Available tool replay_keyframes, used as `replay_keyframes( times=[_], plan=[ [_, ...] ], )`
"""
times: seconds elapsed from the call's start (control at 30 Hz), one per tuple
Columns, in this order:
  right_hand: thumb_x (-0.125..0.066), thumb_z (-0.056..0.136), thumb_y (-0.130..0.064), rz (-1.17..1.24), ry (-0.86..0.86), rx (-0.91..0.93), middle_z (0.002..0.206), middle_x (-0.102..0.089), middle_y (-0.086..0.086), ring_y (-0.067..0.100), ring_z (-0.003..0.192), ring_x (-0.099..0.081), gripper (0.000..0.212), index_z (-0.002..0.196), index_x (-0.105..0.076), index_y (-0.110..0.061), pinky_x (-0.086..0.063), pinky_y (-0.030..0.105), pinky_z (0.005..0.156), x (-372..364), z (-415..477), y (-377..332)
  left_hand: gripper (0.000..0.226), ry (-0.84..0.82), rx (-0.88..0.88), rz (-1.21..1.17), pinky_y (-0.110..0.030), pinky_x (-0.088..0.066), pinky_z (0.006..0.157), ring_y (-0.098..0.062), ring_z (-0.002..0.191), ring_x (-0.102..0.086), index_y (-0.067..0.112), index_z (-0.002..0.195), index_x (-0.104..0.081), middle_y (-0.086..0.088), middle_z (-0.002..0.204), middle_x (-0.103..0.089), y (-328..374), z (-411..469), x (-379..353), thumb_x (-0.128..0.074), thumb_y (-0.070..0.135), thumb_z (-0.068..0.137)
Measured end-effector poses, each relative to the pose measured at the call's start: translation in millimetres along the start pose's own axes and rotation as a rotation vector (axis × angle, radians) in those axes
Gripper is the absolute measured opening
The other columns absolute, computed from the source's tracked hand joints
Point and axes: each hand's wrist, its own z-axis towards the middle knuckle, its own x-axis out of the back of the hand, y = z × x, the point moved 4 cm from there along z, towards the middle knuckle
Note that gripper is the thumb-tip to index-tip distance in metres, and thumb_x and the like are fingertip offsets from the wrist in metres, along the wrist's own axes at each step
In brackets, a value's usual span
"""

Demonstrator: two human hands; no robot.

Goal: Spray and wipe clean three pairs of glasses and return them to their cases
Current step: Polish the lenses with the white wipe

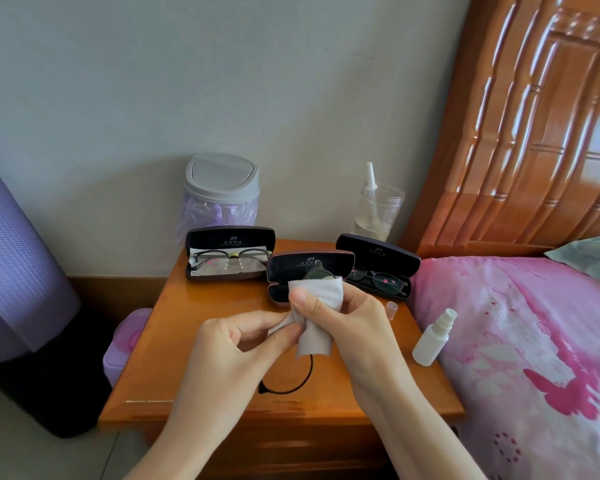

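Three glasses cases stand open along the far side of the tabletop. The left case and the right case each show a pair lying inside, while the middle case shows none. The third pair of glasses is up in the hands, just in front of that middle case and above the tabletop's centre. A grey cleaning cloth is bundled round it. The left hand pinches the cloth's lower fold, fingers curled onto it. The right hand grips the cloth over a lens, thumb pressed on top. One dark lens tip pokes out above the cloth towards the case. A black temple arm loops down below it towards the near edge. So the frame's long axis looks to run roughly near-to-far, while the case tray lies left-to-right. That is the hinge of the next move: the pair would want a quarter turn and its arms folded before it drops in. The right hand is the nearer one to the tray. Wiping looks like the step in hand. The spray bottle waits uncapped by the right edge, its clear cap just beyond it.
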Motion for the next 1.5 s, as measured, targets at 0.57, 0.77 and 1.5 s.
replay_keyframes(
  times=[0.57, 0.77, 1.5],
  plan=[
    [-0.066, 0.074, -0.038, 0.068, 0.108, -0.031, 0.083, -0.072, 0.010, 0.016, 0.081, -0.067, 0.035, 0.086, -0.074, -0.006, -0.050, 0.021, 0.072, 3.1, 2.3, 5.6, 0.023, 0.041, -0.030, 0.116, -0.003, -0.046, 0.074, 0.011, 0.085, -0.066, 0.042, 0.086, -0.071, 0.030, 0.083, -0.071, -6.0, -0.4, 0.1, -0.065, 0.044, 0.064],
    [-0.069, 0.070, -0.033, 0.094, 0.084, -0.016, 0.076, -0.070, 0.007, 0.015, 0.073, -0.066, 0.036, 0.089, -0.072, -0.002, -0.053, 0.019, 0.064, -1.8, 5.0, 2.8, 0.021, 0.061, -0.070, 0.160, -0.001, -0.045, 0.072, 0.014, 0.085, -0.065, 0.045, 0.086, -0.068, 0.035, 0.082, -0.069, -3.7, -1.4, 2.7, -0.066, 0.040, 0.066],
    [-0.068, 0.080, -0.028, 0.069, 0.059, -0.032, 0.085, -0.071, 0.018, 0.019, 0.075, -0.067, 0.030, 0.091, -0.071, 0.000, -0.054, 0.026, 0.067, -2.5, 2.4, 5.4, 0.020, 0.057, -0.076, 0.218, -0.002, -0.046, 0.071, 0.012, 0.083, -0.065, 0.039, 0.086, -0.074, 0.029, 0.080, -0.072, -7.3, -2.0, 5.9, -0.072, 0.021, 0.077]
  ],
)
